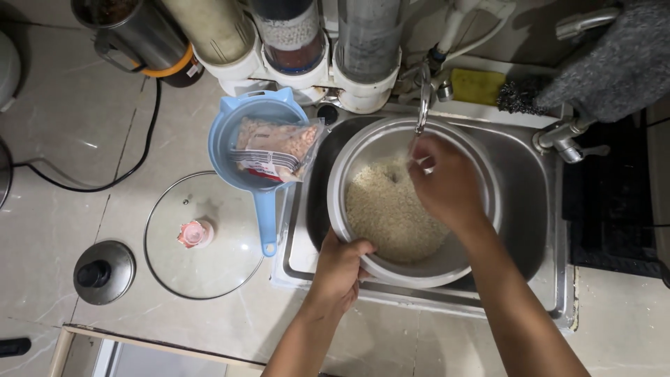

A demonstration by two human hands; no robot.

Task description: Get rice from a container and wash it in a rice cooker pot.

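A round metal pot (481, 174) holding white rice (384, 209) sits tilted inside the steel sink (537, 230). My left hand (338, 269) grips the pot's near rim. My right hand (443, 185) is inside the pot over the rice, fingers bent, just under the thin curved tap (423, 105) from which a stream of water falls into the pot.
A blue handled scoop (227, 143) with a plastic bag of beans (279, 146) rests left of the sink. A glass lid (209, 265) and a small metal lid (105, 272) lie on the counter. Filter cylinders (293, 35), a sponge (478, 85) and a scourer stand behind.
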